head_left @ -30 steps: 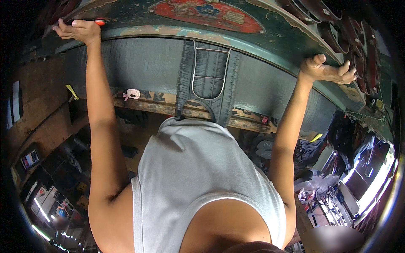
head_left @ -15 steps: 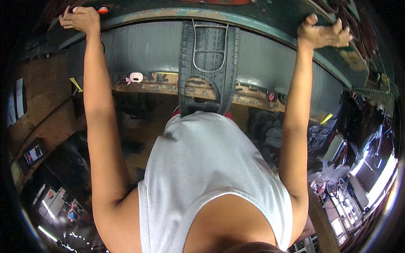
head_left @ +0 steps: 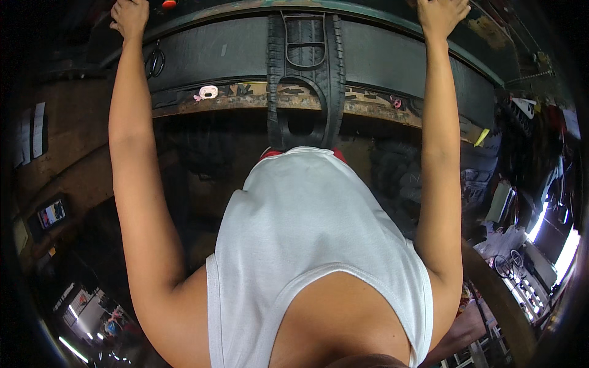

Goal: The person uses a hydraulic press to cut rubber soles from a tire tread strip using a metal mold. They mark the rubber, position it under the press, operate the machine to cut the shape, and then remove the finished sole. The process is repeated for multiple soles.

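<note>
My left hand [head_left: 130, 19] and my right hand [head_left: 443, 18] are far apart at the top of the view, over a long dark green metal beam [head_left: 221, 13] with worn paint. Both arms are stretched forward. The upper edge cuts off part of each hand; the fingers that show are loosely bent and apart, with nothing seen in them. Between the arms a black strip of tire tread [head_left: 336, 67] hangs down from the beam towards my waist, with an oval hole cut in it. A bent metal wire frame [head_left: 305, 44] lies against its upper part.
Behind the tread runs a dark grey panel [head_left: 380, 55] above a worn wooden ledge [head_left: 236, 93]. A small white-and-pink case [head_left: 209, 92] sits on the ledge. An orange-red round thing [head_left: 169, 4] is near my left hand. A phone [head_left: 51, 213] stands at the left; a black cable loop [head_left: 156, 61] hangs beside my left forearm.
Both hands are higher in the view, now partly cut off by its top edge. The ledge and the tread also appear higher, and more of the tread's hole shows.
</note>
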Motion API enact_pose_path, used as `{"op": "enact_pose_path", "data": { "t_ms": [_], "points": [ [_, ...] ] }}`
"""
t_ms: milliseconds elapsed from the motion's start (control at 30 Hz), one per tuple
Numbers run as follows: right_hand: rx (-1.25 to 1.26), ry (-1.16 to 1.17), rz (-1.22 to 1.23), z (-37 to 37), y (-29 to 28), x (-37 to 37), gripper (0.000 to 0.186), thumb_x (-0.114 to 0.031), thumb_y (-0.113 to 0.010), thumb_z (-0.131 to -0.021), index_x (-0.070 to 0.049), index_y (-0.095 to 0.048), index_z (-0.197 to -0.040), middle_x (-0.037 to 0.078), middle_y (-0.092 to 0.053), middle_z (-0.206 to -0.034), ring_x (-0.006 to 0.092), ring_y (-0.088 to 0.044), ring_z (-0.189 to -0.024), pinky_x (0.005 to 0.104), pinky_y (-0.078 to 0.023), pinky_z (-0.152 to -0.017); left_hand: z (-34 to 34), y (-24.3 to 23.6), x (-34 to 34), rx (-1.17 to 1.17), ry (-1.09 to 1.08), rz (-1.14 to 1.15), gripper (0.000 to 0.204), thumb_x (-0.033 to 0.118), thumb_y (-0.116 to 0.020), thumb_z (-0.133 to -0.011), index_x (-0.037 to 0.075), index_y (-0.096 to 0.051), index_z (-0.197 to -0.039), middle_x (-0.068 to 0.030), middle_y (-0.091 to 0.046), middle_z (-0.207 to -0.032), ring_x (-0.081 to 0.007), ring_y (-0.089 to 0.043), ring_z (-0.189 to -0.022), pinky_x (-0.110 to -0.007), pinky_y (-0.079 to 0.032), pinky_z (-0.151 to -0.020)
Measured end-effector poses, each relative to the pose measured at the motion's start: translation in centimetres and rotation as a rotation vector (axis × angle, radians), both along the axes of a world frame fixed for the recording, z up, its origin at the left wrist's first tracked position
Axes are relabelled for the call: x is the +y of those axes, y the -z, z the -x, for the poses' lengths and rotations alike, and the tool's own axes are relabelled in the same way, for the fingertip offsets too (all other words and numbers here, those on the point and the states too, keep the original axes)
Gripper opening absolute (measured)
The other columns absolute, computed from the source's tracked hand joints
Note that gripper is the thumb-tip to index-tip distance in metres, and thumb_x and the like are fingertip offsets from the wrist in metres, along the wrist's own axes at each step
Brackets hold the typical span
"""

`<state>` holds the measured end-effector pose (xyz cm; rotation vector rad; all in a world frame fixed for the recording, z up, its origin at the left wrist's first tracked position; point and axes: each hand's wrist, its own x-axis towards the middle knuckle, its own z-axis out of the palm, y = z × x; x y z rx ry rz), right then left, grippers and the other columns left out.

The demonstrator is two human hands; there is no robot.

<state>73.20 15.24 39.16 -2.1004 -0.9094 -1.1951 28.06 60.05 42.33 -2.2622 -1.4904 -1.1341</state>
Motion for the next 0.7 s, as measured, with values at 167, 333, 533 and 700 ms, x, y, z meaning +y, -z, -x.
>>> {"op": "enact_pose_path", "data": {
  "t_ms": [167, 333, 533, 700],
  "points": [
    [0.089, -0.035, 0.098, 0.1, -0.8, -1.3, 0.068, -0.036, -0.070, -0.089, -0.008, -0.044, -0.146, 0.022, -0.042, -0.150, 0.0380, -0.033, -0.146, 0.0539, -0.030, -0.117, 0.0, -0.9, -0.9, 0.028, 0.030, 0.057, 0.041, 0.043, -0.042, -0.104, 0.015, -0.054, -0.132, -0.0135, -0.052, -0.141, -0.0323, -0.043, -0.138, -0.061, -0.037, -0.107],
    [0.175, -0.097, 0.217, 0.4, -2.1, -2.0, 0.085, -0.032, -0.079, -0.078, -0.006, -0.038, -0.148, 0.026, -0.035, -0.153, 0.0423, -0.028, -0.147, 0.0495, -0.033, -0.118, 0.7, -0.6, 0.1, 0.014, 0.083, 0.115, 0.044, 0.045, -0.045, -0.103, 0.016, -0.053, -0.135, -0.0134, -0.050, -0.144, -0.0312, -0.039, -0.142, -0.063, -0.036, -0.108],
    [0.339, -0.042, 0.499, -0.8, -4.4, -2.7, 0.101, -0.038, -0.084, -0.075, -0.007, -0.031, -0.155, 0.026, -0.027, -0.161, 0.0415, -0.020, -0.151, 0.0463, -0.027, -0.123, 0.8, -1.7, 0.3, 0.099, 0.151, 0.150, 0.045, 0.047, -0.049, -0.100, 0.015, -0.054, -0.132, -0.0143, -0.050, -0.144, -0.0343, -0.038, -0.141, -0.063, -0.035, -0.110],
    [0.385, -0.061, 0.512, -2.3, -4.8, -2.6, 0.094, -0.038, -0.081, -0.077, -0.007, -0.035, -0.153, 0.026, -0.030, -0.159, 0.0404, -0.024, -0.150, 0.0456, -0.027, -0.122, 0.6, -2.1, -0.6, 0.081, 0.188, 0.185, 0.049, 0.047, -0.050, -0.098, 0.010, -0.057, -0.129, -0.0210, -0.056, -0.137, -0.0386, -0.046, -0.134, -0.053, -0.039, -0.110]
  ]
}}
